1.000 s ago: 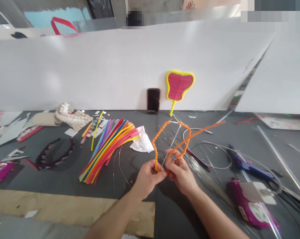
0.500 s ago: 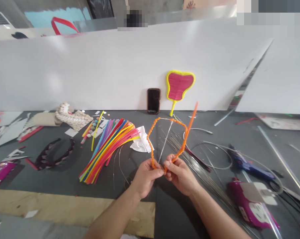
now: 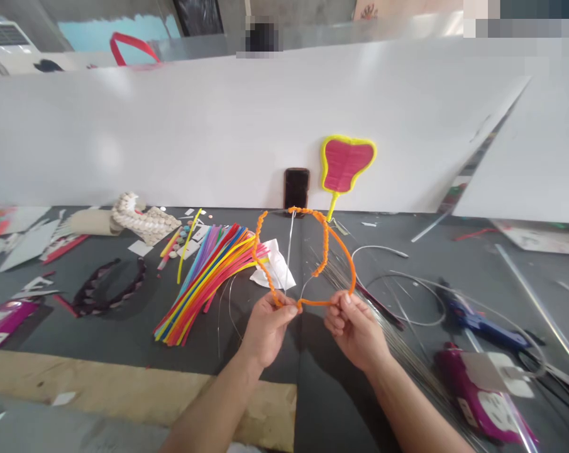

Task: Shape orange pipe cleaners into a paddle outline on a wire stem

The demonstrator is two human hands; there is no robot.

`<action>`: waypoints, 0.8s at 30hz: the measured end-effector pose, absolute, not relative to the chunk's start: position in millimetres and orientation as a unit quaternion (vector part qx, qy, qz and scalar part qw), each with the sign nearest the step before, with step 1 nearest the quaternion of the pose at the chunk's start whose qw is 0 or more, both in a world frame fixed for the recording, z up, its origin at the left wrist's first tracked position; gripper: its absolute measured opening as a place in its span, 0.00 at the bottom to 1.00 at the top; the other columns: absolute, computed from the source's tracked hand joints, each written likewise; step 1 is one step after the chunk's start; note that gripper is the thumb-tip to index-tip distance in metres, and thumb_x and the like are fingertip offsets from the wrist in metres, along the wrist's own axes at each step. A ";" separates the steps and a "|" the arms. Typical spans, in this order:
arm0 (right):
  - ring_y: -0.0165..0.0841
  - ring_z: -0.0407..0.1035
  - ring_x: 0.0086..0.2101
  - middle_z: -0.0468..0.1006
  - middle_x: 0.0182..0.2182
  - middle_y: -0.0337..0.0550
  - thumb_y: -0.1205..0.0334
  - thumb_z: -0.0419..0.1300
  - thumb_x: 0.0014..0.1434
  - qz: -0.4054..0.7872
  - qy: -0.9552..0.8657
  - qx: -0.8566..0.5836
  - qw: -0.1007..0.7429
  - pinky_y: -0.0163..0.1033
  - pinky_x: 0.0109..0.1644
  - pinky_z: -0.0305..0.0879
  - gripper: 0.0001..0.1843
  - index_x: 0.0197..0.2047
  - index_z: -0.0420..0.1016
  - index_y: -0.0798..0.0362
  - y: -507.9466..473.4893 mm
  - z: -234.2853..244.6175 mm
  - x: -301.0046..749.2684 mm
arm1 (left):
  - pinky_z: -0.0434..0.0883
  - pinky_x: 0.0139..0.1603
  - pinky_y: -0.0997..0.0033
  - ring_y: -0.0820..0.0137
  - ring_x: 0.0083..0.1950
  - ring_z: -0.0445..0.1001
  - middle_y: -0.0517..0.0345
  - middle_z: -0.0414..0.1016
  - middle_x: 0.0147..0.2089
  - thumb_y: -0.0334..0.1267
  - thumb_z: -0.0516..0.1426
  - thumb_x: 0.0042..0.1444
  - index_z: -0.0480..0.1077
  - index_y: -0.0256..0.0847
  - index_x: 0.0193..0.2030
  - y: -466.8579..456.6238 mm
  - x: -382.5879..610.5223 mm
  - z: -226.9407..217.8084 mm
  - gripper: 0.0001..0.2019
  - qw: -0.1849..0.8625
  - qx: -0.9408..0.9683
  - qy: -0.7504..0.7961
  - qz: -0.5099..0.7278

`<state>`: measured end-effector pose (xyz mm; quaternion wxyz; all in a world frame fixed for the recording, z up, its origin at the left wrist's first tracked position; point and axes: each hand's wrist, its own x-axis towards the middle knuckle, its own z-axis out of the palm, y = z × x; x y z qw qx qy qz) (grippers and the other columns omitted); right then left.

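Left hand (image 3: 268, 327): clamped with thumb and fingers on the frame's lower left.
Right hand (image 3: 357, 327): apart from the left, pinching the strip.
Frame (image 3: 290, 248): held by the left hand, extending away beyond both; wound in orange along left side, top and right side; bare wire showing at top left and lower right.
Strip (image 3: 353, 264): orange; stretched across the gap between the hands, then curving up past the right hand toward the frame's upper right. Cannot tell if touching there.
Bundle (image 3: 204, 289): multicoloured, lying on the tabletop (image 3: 331, 402) left of the left hand.
Paper (image 3: 272, 267): white, crumpled, just beyond the left hand.
Wires (image 3: 400, 358): thin, loose, running beside and under the right forearm.
Glue gun (image 3: 482, 327): blue, well right of the right hand.
Fan (image 3: 348, 163): pink with yellow edge, standing against the panel (image 3: 194, 138) beyond the right hand.
Phone (image 3: 297, 187): upright, beyond both hands, just left of the fan.
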<state>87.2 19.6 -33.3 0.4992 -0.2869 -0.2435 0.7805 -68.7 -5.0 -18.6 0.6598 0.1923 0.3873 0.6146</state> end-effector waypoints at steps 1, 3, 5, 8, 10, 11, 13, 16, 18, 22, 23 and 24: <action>0.23 0.53 0.19 0.64 0.19 0.35 0.56 0.65 0.51 0.773 -0.257 -0.280 0.507 0.31 0.22 0.51 0.10 0.30 0.74 0.54 19.6 -33.4 88.4 | 0.63 0.38 0.74 0.74 0.30 0.71 0.64 0.71 0.23 0.27 0.65 0.39 0.65 0.39 0.24 -5.0 -68.1 -18.3 0.11 0.659 0.193 0.388 0.615; 0.24 0.54 0.20 0.63 0.20 0.34 0.59 0.66 0.51 0.764 -0.285 -0.270 0.511 0.32 0.23 0.53 0.07 0.32 0.75 0.52 18.8 -34.1 88.7 | 0.63 0.38 0.74 0.74 0.30 0.70 0.64 0.71 0.23 0.27 0.65 0.39 0.65 0.38 0.23 -5.4 -66.6 -18.1 0.11 0.666 0.201 0.390 0.603; 0.24 0.56 0.22 0.65 0.24 0.35 0.63 0.67 0.49 0.768 -0.305 -0.265 0.497 0.32 0.26 0.55 0.09 0.36 0.74 0.50 17.7 -34.9 86.6 | 0.63 0.37 0.74 0.74 0.30 0.70 0.62 0.71 0.24 0.27 0.65 0.39 0.65 0.38 0.23 -6.4 -65.0 -18.9 0.11 0.676 0.212 0.393 0.586; 0.24 0.59 0.25 0.67 0.32 0.37 0.64 0.68 0.48 0.788 -0.298 -0.263 0.470 0.32 0.26 0.57 0.19 0.44 0.72 0.46 16.6 -35.3 82.3 | 0.63 0.37 0.73 0.74 0.30 0.70 0.61 0.72 0.25 0.28 0.65 0.39 0.66 0.38 0.24 -8.1 -62.9 -22.1 0.10 0.694 0.218 0.383 0.569; 0.25 0.60 0.26 0.67 0.32 0.37 0.63 0.67 0.48 0.803 -0.288 -0.264 0.450 0.31 0.26 0.58 0.20 0.46 0.71 0.47 16.5 -35.3 80.5 | 0.64 0.37 0.71 0.73 0.31 0.71 0.60 0.73 0.25 0.28 0.65 0.40 0.66 0.38 0.25 -8.8 -61.7 -24.3 0.10 0.706 0.216 0.373 0.561; 0.25 0.61 0.26 0.67 0.31 0.37 0.63 0.67 0.49 0.809 -0.285 -0.265 0.440 0.31 0.27 0.58 0.19 0.45 0.71 0.48 16.5 -35.4 80.1 | 0.64 0.37 0.70 0.72 0.31 0.71 0.60 0.73 0.26 0.28 0.64 0.40 0.66 0.38 0.25 -9.0 -61.2 -24.9 0.10 0.711 0.215 0.370 0.558; 0.25 0.63 0.27 0.69 0.33 0.39 0.62 0.68 0.48 0.818 -0.286 -0.261 0.425 0.31 0.27 0.59 0.15 0.41 0.72 0.50 16.3 -35.7 79.9 | 0.65 0.37 0.69 0.71 0.30 0.71 0.60 0.73 0.26 0.29 0.64 0.41 0.65 0.38 0.26 -9.1 -60.3 -25.2 0.10 0.719 0.215 0.363 0.552; 0.24 0.62 0.26 0.72 0.36 0.40 0.63 0.70 0.45 0.820 -0.296 -0.247 0.424 0.30 0.26 0.58 0.13 0.34 0.71 0.51 15.7 -36.0 79.6 | 0.66 0.36 0.68 0.71 0.30 0.71 0.61 0.73 0.27 0.30 0.64 0.42 0.65 0.38 0.26 -9.4 -59.3 -24.3 0.10 0.727 0.219 0.349 0.549; 0.24 0.62 0.25 0.72 0.31 0.38 0.64 0.70 0.45 0.809 -0.306 -0.248 0.437 0.30 0.26 0.58 0.12 0.31 0.70 0.52 15.5 -36.0 79.1 | 0.66 0.37 0.67 0.70 0.31 0.72 0.61 0.73 0.27 0.30 0.64 0.42 0.65 0.38 0.26 -10.0 -59.1 -24.4 0.10 0.728 0.227 0.345 0.548; 0.25 0.62 0.24 0.70 0.24 0.36 0.62 0.69 0.47 0.783 -0.309 -0.289 0.455 0.30 0.26 0.57 0.10 0.30 0.71 0.53 16.7 -35.4 79.2 | 0.65 0.41 0.68 0.71 0.32 0.72 0.60 0.74 0.27 0.31 0.64 0.44 0.66 0.38 0.27 -11.5 -58.8 -26.5 0.10 0.721 0.244 0.360 0.539; 0.25 0.62 0.24 0.70 0.24 0.36 0.61 0.69 0.47 0.782 -0.308 -0.300 0.452 0.30 0.26 0.57 0.10 0.32 0.72 0.53 17.2 -35.3 79.7 | 0.65 0.41 0.68 0.71 0.33 0.72 0.60 0.74 0.28 0.32 0.64 0.45 0.66 0.38 0.27 -11.7 -58.6 -26.8 0.09 0.721 0.244 0.362 0.538; 0.25 0.63 0.24 0.70 0.24 0.36 0.60 0.69 0.47 0.780 -0.309 -0.308 0.449 0.31 0.27 0.57 0.11 0.33 0.73 0.53 17.6 -35.1 80.3 | 0.64 0.42 0.68 0.71 0.34 0.73 0.59 0.75 0.28 0.33 0.64 0.46 0.66 0.38 0.28 -11.7 -58.3 -26.9 0.09 0.722 0.244 0.361 0.538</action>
